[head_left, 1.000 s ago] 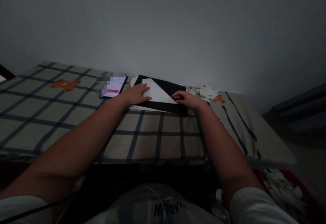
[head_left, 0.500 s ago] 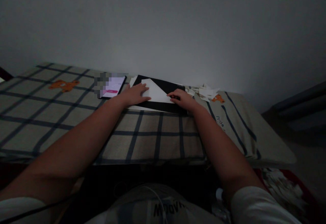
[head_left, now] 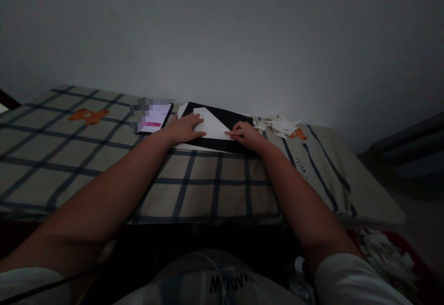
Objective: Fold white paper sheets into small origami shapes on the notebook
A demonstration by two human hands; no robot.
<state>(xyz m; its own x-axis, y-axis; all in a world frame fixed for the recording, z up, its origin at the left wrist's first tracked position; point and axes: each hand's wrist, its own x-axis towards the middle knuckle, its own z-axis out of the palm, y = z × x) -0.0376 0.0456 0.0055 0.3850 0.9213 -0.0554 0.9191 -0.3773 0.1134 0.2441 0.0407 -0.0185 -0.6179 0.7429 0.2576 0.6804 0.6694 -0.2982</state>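
Note:
A folded sheet of white paper [head_left: 212,125], tapering to a point on its right side, lies on a black notebook or folder [head_left: 229,116]. My left hand [head_left: 185,128] rests flat on the paper's left part, fingers spread. At the right-hand corner, my right hand [head_left: 244,135] has its thumb and index finger close together on the paper, the other fingers curled. Whether that corner is pinched or only pressed is hard to see. Other white sheets [head_left: 181,110] stick out from under the black cover.
A tablet or phone with a lit screen [head_left: 156,116] lies left of the notebook. White paper scraps [head_left: 282,125] are piled on the right. A checked cloth [head_left: 211,187] covers the table, which stands against a grey wall [head_left: 222,41]. Below right is a red container [head_left: 390,238] with crumpled paper.
My right hand's fingers have shifted slightly left and stretched out over the paper's right corner. My left hand and the paper have stayed in place.

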